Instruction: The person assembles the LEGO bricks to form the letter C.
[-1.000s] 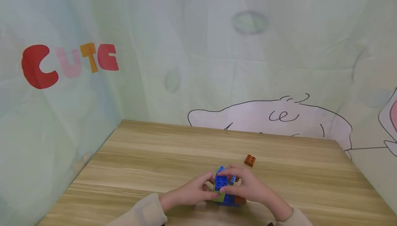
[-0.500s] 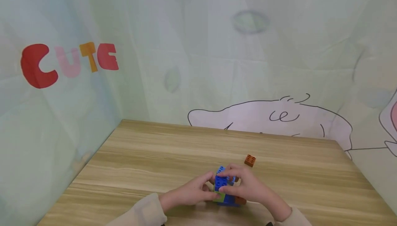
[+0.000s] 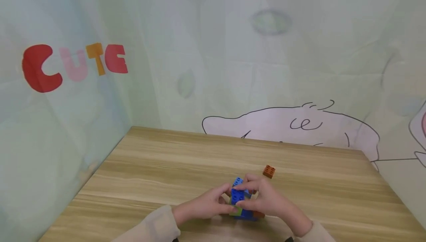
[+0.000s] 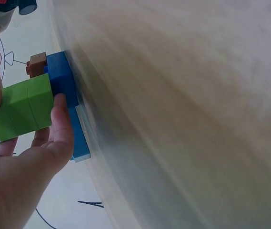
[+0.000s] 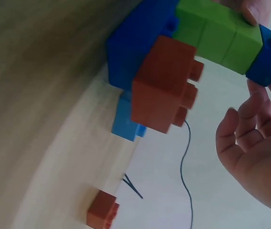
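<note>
My left hand (image 3: 208, 204) grips the stack of green toy bricks (image 4: 23, 102) from the left, with thumb and fingers on opposite sides. On top of that stack sits a dark blue brick (image 5: 266, 62), pinched between the thumb and index finger of my right hand (image 3: 267, 199); its other fingers are curled loosely. The green stack rises from a larger blue brick (image 5: 137, 47) low on the table. An orange-brown brick (image 5: 161, 86), studs up, is on that base too, partly behind my right hand in the head view. Light blue bricks (image 3: 237, 181) show at the far side.
A loose orange-brown brick (image 3: 269, 171) lies on the wooden table (image 3: 159, 160) beyond my right hand. Printed cloth walls (image 3: 226, 68) stand along the table's back and left edges.
Both hands keep their hold on the bricks. The right hand's fingers have shifted only slightly, and the head view has tilted a little.
</note>
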`<state>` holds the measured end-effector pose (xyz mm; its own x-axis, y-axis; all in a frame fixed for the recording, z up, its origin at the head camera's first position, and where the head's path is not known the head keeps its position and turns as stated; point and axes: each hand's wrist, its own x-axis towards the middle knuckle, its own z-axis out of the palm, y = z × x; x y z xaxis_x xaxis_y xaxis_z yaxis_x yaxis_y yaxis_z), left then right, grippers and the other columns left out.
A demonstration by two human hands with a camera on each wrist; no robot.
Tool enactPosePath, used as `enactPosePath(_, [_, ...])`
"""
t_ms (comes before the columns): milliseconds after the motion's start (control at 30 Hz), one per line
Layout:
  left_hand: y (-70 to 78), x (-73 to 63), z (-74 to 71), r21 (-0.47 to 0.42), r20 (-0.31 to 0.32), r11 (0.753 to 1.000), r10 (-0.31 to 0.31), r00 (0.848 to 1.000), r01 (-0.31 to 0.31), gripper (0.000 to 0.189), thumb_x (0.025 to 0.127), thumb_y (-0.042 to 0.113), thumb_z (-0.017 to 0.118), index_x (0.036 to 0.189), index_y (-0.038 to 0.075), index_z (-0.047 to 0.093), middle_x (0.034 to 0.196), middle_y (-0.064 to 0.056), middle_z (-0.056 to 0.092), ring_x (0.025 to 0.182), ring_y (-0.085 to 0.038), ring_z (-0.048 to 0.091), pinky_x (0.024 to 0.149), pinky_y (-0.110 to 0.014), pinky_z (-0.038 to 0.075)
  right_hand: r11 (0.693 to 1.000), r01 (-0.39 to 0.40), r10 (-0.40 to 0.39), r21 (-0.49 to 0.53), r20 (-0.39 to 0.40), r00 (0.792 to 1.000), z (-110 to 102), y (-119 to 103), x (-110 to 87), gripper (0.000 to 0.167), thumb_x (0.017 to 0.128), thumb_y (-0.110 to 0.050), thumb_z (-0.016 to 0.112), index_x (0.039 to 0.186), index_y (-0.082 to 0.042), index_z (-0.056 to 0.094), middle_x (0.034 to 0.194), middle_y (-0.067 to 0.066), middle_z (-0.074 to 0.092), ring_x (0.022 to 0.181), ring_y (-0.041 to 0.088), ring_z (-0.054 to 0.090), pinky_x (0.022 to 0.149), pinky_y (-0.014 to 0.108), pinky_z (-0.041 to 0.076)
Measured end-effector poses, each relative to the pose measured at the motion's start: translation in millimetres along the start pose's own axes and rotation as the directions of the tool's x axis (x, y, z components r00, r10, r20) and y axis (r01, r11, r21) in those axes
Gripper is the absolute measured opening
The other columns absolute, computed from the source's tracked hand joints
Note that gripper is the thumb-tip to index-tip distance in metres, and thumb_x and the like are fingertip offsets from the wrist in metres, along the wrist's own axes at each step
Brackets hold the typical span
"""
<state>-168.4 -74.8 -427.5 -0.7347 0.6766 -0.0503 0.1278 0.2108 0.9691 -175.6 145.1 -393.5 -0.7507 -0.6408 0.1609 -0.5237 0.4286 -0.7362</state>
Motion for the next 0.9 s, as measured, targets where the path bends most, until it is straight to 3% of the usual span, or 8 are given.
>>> enactPosePath(433, [0.6, -0.3, -1.1, 0.009, -0.017, 1.000, -0.002, 1.000, 0.002, 0.026, 0.090, 0.013, 0.067, 0.111, 0.011, 0.053, 0.107, -0.001, 0.055, 0.068, -0.014, 0.059, 0.059, -0.018, 0.044, 0.993, 0.002, 0.002, 0.118, -0.027, 1.000, 6.9, 6.5, -1.0, 0.034, 0.081, -0.021, 0.077, 0.110, -0.004, 0.072, 0.090, 0.000, 0.053, 0.088, 0.013, 0.054, 0.075, 0.026, 0.052])
enactPosePath(667, [2.4, 0.8, -0.1, 0.030, -0.019, 0.999, -0.011, 1.000, 0.012, 0.026, 0.090, 0.014, 0.067, 0.112, 0.012, 0.053, 0.108, -0.002, 0.056, 0.069, -0.015, 0.061, 0.059, -0.019, 0.045, 0.999, 0.001, 0.001, 0.053, -0.040, 0.999, 6.9, 11.4, -2.4, 0.033, 0.083, -0.026, 0.076, 0.111, -0.008, 0.072, 0.089, -0.001, 0.053, 0.080, 0.007, 0.049, 0.069, 0.029, 0.049])
enactPosePath(900, [2.2, -0.2, 1.1, 0.047, -0.028, 0.999, -0.015, 0.999, 0.017, 0.026, 0.090, 0.017, 0.068, 0.111, 0.014, 0.053, 0.110, -0.003, 0.057, 0.069, -0.015, 0.061, 0.057, -0.020, 0.043, 0.999, 0.039, -0.039, 0.000, -0.057, 0.998, 8.1, 11.7, -3.6, 0.031, 0.083, -0.028, 0.076, 0.111, -0.016, 0.070, 0.091, -0.008, 0.056, 0.076, 0.009, 0.049, 0.065, 0.030, 0.048])
